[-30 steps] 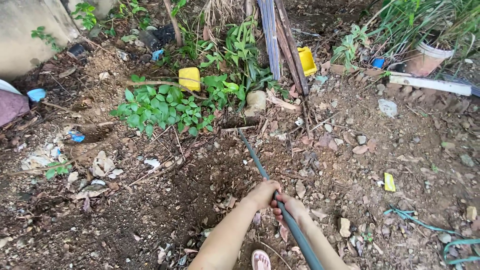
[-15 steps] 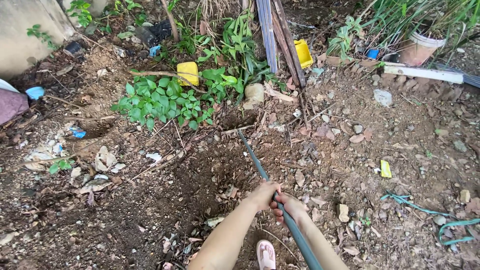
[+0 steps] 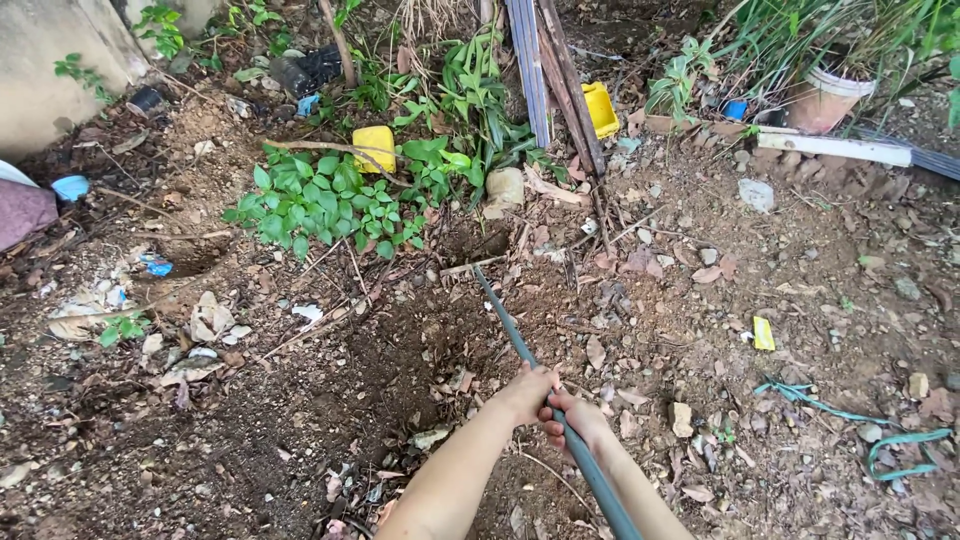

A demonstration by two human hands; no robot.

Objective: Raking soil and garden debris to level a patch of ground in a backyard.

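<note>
Far left, a pale concrete wall (image 3: 45, 70) stood at the edge of the plot, with a blue scrap (image 3: 72, 186) on the soil near it. Bare brown earth, dry leaves and small stones covered the near left ground.

Left of centre, a low clump of green plants (image 3: 320, 205) grew beside a yellow plastic container (image 3: 375, 146).

Centre: my left hand (image 3: 527, 390) was wrapped shut around the tool handle (image 3: 510, 325), with my right hand (image 3: 577, 418) closed on the same handle just behind it, the two hands touching. The handle was a thin, straight, grey-green rod with a dull finish. It ran from the near bottom edge, up through both fists, and away toward the far left at a slant. Its far end met the loose dark soil just near the plant clump; I could not make out the tool's head there.

Further back, weathered wooden planks (image 3: 545, 75) leaned upright, with a second yellow container (image 3: 600, 108) just right of them.

Right: a small yellow wrapper (image 3: 763, 333) lay on the dirt, a teal strap (image 3: 880, 440) curled near the right edge, and a terracotta pot (image 3: 825, 100) sat far right among grass.
</note>
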